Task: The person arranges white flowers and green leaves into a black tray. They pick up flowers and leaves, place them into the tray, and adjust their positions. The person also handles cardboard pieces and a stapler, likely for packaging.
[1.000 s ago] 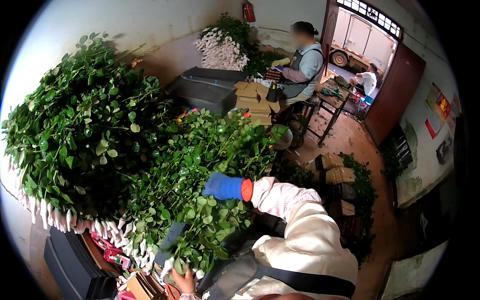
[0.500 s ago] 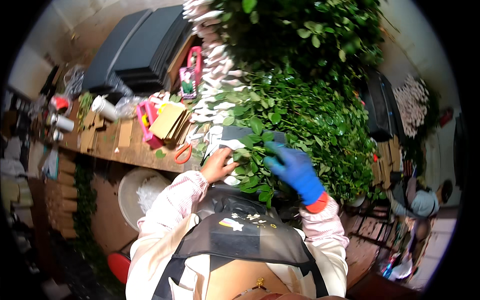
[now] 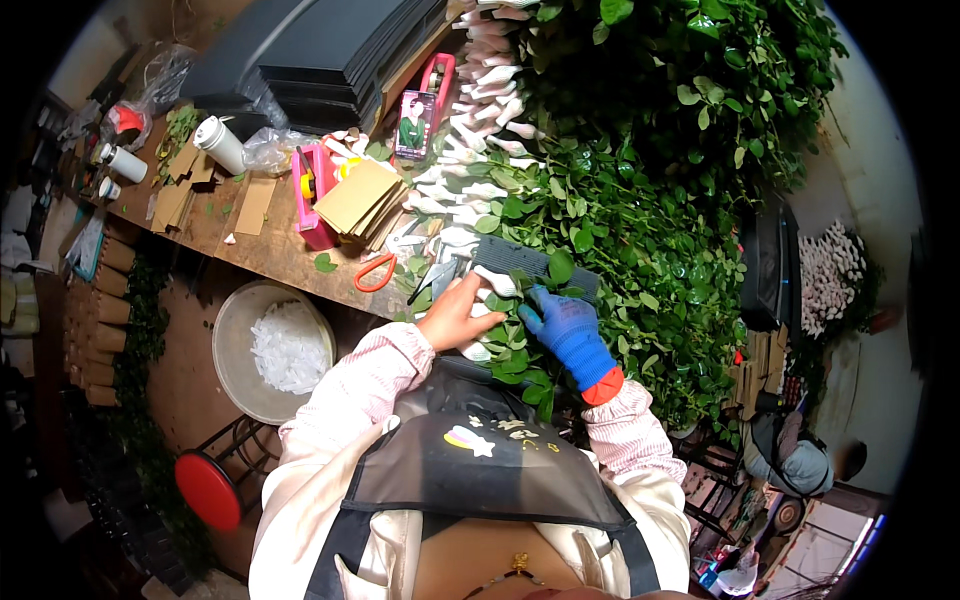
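Note:
My bare left hand (image 3: 460, 316) is at the near table edge, its thumb and fingers apart. A flower bud in a pale sleeve (image 3: 496, 281) lies against its fingertips. Just right of it, my right hand (image 3: 563, 330), in a blue knitted glove, is closed on a leafy flower stem (image 3: 518, 350), with thumb and forefinger among the leaves. Behind both hands lies a dark grey ridged sheet (image 3: 535, 262), partly covered by leaves. A dense pile of leafy stems (image 3: 640, 230) spreads beyond, its sleeved buds (image 3: 490, 95) lined up along its left side.
Orange-handled scissors (image 3: 376, 273), a pink tape dispenser (image 3: 316, 200), cardboard pieces (image 3: 362, 205) and a phone (image 3: 414, 125) occupy the table's left part. Black sheets (image 3: 340, 60) are stacked behind. Below stand a white bucket (image 3: 225, 350) of white scraps and a red stool (image 3: 208, 490).
My right hand has come slightly left and closed among the leaves near my left hand. The sleeved bud now shows plainly by my left fingertips. The whole view has shifted.

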`<action>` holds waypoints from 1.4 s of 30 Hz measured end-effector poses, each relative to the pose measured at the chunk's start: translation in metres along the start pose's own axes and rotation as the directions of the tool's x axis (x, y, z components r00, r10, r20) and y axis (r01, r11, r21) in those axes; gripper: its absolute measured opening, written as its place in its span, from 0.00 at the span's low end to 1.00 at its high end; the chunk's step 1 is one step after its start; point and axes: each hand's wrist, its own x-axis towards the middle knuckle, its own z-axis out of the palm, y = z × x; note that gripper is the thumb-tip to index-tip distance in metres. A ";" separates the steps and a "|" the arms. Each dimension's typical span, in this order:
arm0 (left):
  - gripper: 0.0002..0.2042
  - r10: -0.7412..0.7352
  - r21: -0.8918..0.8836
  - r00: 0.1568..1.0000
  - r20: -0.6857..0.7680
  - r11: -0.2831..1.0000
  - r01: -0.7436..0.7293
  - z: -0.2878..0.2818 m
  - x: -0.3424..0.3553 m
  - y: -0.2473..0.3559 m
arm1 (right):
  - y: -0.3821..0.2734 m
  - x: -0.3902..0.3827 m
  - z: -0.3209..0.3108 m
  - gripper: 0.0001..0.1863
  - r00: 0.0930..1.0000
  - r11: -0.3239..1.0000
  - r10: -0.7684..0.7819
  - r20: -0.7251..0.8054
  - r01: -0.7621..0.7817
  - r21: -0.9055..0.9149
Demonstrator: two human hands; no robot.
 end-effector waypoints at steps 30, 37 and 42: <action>0.12 -0.374 -0.271 0.907 -0.196 0.909 0.316 -0.024 -0.015 -0.052 | -0.014 0.008 -0.022 0.20 0.990 0.992 0.066 0.126 -0.079 0.099; 0.13 -0.345 -0.286 0.936 -0.074 0.906 0.311 -0.001 0.001 -0.041 | -0.007 0.001 0.010 0.19 0.978 0.972 0.205 0.051 -0.209 0.110; 0.13 -0.374 -0.415 0.908 -0.188 0.868 0.272 0.013 -0.005 -0.040 | -0.007 0.004 0.016 0.16 0.973 0.970 0.222 0.058 -0.227 0.092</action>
